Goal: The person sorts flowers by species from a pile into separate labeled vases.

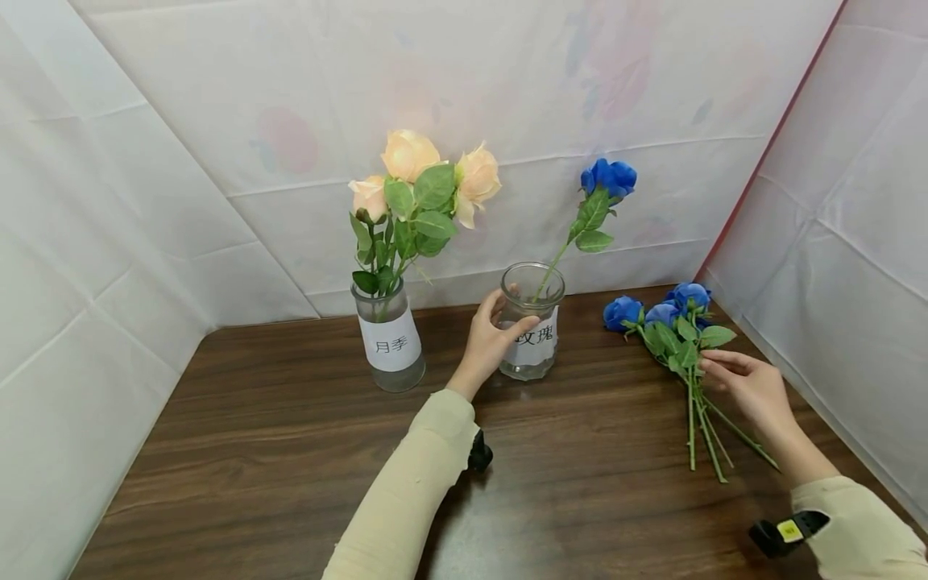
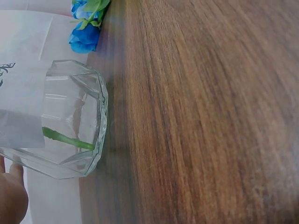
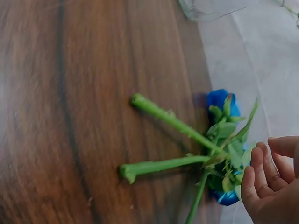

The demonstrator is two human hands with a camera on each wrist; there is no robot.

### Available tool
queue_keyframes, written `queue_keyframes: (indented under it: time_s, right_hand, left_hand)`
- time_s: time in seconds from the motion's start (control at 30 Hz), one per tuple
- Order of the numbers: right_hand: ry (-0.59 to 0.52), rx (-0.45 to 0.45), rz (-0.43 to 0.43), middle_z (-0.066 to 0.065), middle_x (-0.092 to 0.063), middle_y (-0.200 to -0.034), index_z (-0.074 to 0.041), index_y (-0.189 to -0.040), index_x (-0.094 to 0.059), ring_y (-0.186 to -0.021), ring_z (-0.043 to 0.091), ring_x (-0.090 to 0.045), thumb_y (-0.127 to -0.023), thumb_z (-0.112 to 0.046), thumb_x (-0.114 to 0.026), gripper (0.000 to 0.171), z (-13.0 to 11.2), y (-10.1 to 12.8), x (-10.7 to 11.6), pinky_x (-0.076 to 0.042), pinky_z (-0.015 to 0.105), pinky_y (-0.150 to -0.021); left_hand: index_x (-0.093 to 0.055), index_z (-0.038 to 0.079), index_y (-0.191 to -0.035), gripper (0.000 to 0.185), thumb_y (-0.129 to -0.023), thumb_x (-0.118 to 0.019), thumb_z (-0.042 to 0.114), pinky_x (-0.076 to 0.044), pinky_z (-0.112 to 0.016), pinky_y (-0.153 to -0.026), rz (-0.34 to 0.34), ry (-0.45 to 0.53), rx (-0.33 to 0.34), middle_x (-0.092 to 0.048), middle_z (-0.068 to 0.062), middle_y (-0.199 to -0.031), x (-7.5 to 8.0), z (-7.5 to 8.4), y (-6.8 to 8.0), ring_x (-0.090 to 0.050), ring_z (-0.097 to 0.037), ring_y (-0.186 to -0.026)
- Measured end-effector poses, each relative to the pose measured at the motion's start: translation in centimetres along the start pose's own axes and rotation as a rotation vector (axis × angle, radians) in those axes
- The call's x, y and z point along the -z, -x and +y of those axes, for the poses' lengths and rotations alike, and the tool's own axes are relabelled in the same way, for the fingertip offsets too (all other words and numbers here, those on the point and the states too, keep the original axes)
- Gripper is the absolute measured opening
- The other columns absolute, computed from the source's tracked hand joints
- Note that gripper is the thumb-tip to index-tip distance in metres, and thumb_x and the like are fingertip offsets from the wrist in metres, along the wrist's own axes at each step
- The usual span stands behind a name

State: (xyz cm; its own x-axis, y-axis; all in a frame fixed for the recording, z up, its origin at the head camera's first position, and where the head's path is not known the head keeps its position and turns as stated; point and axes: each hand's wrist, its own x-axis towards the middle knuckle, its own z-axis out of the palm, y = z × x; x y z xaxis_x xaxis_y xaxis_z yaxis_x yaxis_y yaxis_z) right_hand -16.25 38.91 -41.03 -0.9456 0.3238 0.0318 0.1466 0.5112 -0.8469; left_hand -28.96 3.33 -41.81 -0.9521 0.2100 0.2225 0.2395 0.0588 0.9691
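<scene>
Left hand [image 1: 487, 342] grips centre jar [image 1: 532, 330], which holds one blue rose [image 1: 607, 178]. Right hand [image 1: 747, 384], fingers loosely curled, touches stems of blue roses [image 1: 670, 322] lying on table [image 1: 290, 451], right. Peach roses' jar [image 1: 389, 338] stands left.

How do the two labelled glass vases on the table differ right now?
The left vase holds three peach roses; the right vase holds a single blue rose. The left vase stands untouched, while the left hand grips the right vase. The left vase looks narrower, the right one wider at the mouth. Both are clear glass, upright on the wooden table, each bearing a white paper label.
</scene>
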Motion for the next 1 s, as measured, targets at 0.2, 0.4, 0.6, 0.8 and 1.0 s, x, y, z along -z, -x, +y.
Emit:
queue_keyframes:
  time_s: [0.2, 0.4, 0.6, 0.8, 1.0]
  right_hand:
    - [0.065, -0.037, 0.011, -0.021, -0.063, -0.094, 0.007, -0.132, -0.059, -0.072, -0.005, -0.061, -0.097, -0.037, -0.065, 0.057, 1.1, -0.8, -0.4, -0.053, 0.021, -0.062]
    - [0.115, -0.062, 0.010, 0.023, -0.064, -0.122, 0.009, -0.130, -0.060, -0.069, -0.007, -0.059, -0.097, -0.038, -0.063, 0.057, 1.5, -1.3, -0.8, -0.054, 0.021, -0.062]
    - [0.198, -0.033, -0.013, 0.027, -0.069, -0.109, 0.012, -0.123, -0.064, -0.069, 0.005, -0.065, -0.096, -0.036, -0.065, 0.055, 1.7, -1.8, -1.0, -0.054, 0.023, -0.059]
    - [0.245, -0.079, -0.072, 0.019, -0.072, -0.097, 0.011, -0.121, -0.065, -0.073, 0.014, -0.066, -0.094, -0.043, -0.067, 0.061, 1.9, -2.0, -1.0, -0.057, 0.035, -0.066]
    - [0.244, -0.107, -0.092, 0.023, -0.070, -0.104, 0.011, -0.122, -0.064, -0.078, 0.020, -0.067, -0.094, -0.041, -0.066, 0.060, 1.7, -2.1, -1.1, -0.056, 0.043, -0.072]
  left_hand:
    - [-0.049, 0.022, -0.143, 0.065, -0.087, -0.079, 0.032, -0.036, -0.034, -0.111, 0.016, -0.010, -0.003, -0.045, 0.000, -0.146, 0.1, 0.1, 0.3, -0.037, -0.018, -0.138]
    - [-0.050, 0.022, -0.142, 0.064, -0.086, -0.079, 0.033, -0.038, -0.037, -0.110, 0.016, 0.001, -0.029, -0.046, 0.000, -0.144, 0.0, 0.0, 0.3, -0.038, -0.020, -0.138]
    - [-0.049, 0.021, -0.143, 0.064, -0.087, -0.078, 0.030, -0.037, -0.035, -0.110, 0.018, -0.006, -0.028, -0.045, 0.000, -0.145, -0.1, -0.1, 0.2, -0.038, -0.019, -0.138]
    - [-0.045, 0.011, -0.147, 0.064, -0.091, -0.075, 0.020, -0.036, -0.041, -0.112, -0.025, 0.015, -0.045, -0.042, -0.009, -0.149, 0.2, 2.0, 1.3, -0.036, -0.027, -0.140]
    - [-0.045, 0.006, -0.146, 0.062, -0.093, -0.073, 0.018, -0.036, -0.041, -0.112, -0.034, 0.010, -0.033, -0.041, -0.013, -0.149, 0.4, 3.6, 2.1, -0.036, -0.030, -0.140]
